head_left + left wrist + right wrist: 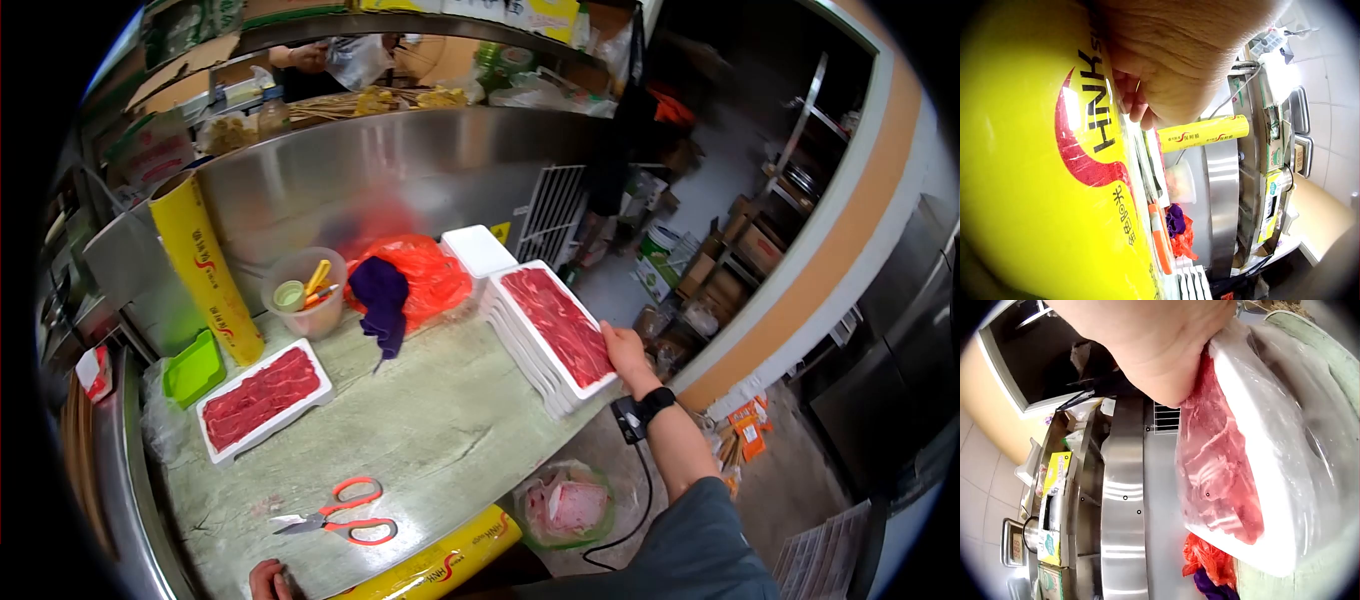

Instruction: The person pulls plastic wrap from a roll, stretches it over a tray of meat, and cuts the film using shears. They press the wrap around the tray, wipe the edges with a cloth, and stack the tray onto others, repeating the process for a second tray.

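Note:
My right hand (628, 355) touches the right edge of the top foam tray (541, 352), filled with sliced red meat (558, 325) under clear film. Several white trays are stacked beneath it at the table's right edge. In the right wrist view my hand (1160, 350) overlaps the tray's upper end, its fingers hidden, so I cannot tell whether they grip the rim. My left hand (270, 580), loosely curled, lies at the table's near edge, below orange-handled scissors (340, 515). A yellow film roll (1041, 156) fills the left wrist view beside that hand (1172, 69).
Another meat tray (262, 400) lies left, near a lime-green tray (194, 369) and an upright yellow roll (207, 270). Behind are a clear tub (303, 292), purple cloth (380, 300), red plastic bag (430, 280) and a white foam tray (478, 250). A bagged bin (568, 505) stands below.

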Motion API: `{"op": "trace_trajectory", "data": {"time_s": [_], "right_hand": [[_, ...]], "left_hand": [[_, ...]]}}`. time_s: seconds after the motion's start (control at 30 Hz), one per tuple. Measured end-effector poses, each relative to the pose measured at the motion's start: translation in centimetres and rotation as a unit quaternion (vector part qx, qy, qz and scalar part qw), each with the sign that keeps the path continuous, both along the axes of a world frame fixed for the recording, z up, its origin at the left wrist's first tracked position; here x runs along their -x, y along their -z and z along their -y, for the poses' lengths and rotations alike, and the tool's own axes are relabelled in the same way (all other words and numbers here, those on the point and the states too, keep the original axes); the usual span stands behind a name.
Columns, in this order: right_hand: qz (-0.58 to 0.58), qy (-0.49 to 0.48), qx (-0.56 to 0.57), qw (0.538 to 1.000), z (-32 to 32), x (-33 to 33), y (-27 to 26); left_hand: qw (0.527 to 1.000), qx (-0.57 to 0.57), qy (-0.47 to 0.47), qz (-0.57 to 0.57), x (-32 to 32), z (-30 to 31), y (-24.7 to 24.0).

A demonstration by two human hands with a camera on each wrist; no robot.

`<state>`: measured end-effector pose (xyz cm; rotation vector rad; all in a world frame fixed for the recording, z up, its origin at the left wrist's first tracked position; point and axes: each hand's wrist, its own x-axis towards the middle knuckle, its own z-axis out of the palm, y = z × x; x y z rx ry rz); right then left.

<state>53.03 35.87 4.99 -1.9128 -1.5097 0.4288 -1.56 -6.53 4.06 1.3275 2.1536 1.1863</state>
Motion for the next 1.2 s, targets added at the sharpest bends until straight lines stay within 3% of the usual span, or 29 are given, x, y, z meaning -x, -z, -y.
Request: {"op": "trace_trajectory", "data": {"time_s": [0.13, 0.23, 0.37, 0.5, 0.53, 0.57, 0.67, 0.73, 0.83, 0.93, 1.03, 1.13, 1.2], "right_hand": [[0.122, 0.048, -0.029, 0.991, 1.5, 1.7, -2.1], [0.049, -0.003, -0.047, 0.998, 0.7, 0.2, -0.8], [0.019, 0.018, -0.224, 0.974, 1.2, 0.8, -1.4], [-0.082, -0.186, -0.25, 0.947, 5.6, 9.1, -6.4], [-0.143, -0.253, -0.179, 0.94, 6.7, 11.3, -5.9], [-0.054, -0.327, -0.133, 0.934, 9.2, 14.5, -7.9], [0.025, -0.568, -0.058, 0.82, 12.5, 22.5, -4.8], [0.089, -0.664, -0.115, 0.733, 15.1, 28.2, -2.2], [0.104, -0.723, -0.173, 0.661, 18.2, 34.7, -0.3], [0.149, -0.769, -0.075, 0.617, 18.1, 36.9, 0.5], [0.201, -0.742, -0.048, 0.638, 15.0, 33.8, -0.5], [0.203, -0.62, -0.112, 0.75, 10.1, 27.7, 1.4], [0.226, -0.564, -0.043, 0.793, 7.4, 24.4, 0.6]], "left_hand": [[1.0, 0.002, -0.003, 0.018, 0.4, 0.0, 0.7], [1.0, 0.002, -0.002, 0.011, 0.3, 0.0, 0.5], [1.0, -0.01, -0.002, 0.003, 0.2, 0.2, 0.5], [1.0, 0.004, 0.001, -0.009, 0.6, 0.1, 0.9], [0.999, -0.035, 0.006, 0.002, 1.8, 0.4, 3.8], [0.997, -0.073, 0.001, 0.008, 2.8, 1.4, 6.6], [0.997, -0.066, -0.047, -0.007, 0.6, 0.6, 3.5], [0.996, -0.071, -0.047, -0.02, 0.7, 0.5, 3.0], [0.995, -0.08, -0.052, -0.028, 0.2, 0.4, 2.2], [0.995, -0.078, -0.048, -0.033, 0.1, 0.8, 2.2], [0.994, -0.068, -0.03, -0.075, 0.0, 1.4, 2.4], [0.995, -0.047, -0.025, -0.081, -0.2, 1.6, 1.7], [0.998, -0.049, -0.029, -0.039, 0.0, 1.6, 1.5]]}}
